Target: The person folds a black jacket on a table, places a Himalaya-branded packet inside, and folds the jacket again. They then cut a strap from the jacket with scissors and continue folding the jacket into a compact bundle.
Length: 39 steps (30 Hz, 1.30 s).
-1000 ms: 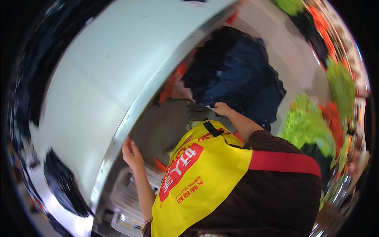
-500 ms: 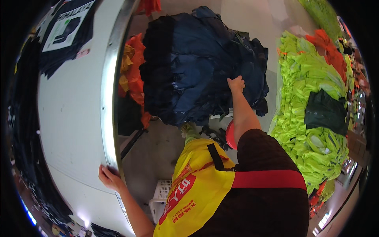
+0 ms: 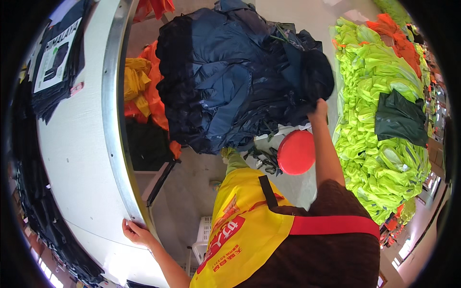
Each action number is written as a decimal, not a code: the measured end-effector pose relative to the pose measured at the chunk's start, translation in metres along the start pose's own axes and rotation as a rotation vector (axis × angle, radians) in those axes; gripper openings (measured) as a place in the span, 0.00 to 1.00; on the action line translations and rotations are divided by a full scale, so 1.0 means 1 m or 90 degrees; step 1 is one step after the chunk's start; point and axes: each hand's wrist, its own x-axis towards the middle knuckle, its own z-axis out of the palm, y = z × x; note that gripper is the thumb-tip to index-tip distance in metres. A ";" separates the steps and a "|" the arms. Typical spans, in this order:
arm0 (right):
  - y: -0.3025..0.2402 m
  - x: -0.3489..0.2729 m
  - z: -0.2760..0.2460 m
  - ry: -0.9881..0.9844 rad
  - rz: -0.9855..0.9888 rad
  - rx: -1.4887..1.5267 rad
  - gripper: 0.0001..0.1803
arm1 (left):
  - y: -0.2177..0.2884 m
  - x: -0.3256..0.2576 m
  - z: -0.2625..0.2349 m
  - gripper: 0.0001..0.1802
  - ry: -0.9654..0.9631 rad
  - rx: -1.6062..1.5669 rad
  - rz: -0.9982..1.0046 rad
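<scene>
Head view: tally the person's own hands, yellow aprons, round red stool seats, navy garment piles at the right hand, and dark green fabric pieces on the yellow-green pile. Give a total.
Left hand and right hand: 2
Yellow apron: 1
Round red stool seat: 1
Navy garment pile: 1
Dark green fabric piece: 1
Total: 6

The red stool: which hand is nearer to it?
Right. The right hand is beyond the red stool, at the navy pile; the left hand is farther left, at the white table.
</scene>
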 end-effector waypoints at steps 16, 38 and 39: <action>-0.413 -0.342 -0.247 -1.252 -1.057 1.272 0.18 | 0.122 -0.034 -0.053 0.29 -0.226 -0.141 0.587; -0.423 -0.513 -0.195 -0.776 -0.968 0.441 0.45 | -0.203 -0.199 -0.275 0.25 -0.057 -0.067 -0.188; -0.433 -0.515 -0.190 -0.814 -0.969 0.467 0.41 | -0.216 -0.194 -0.278 0.25 -0.047 -0.063 -0.207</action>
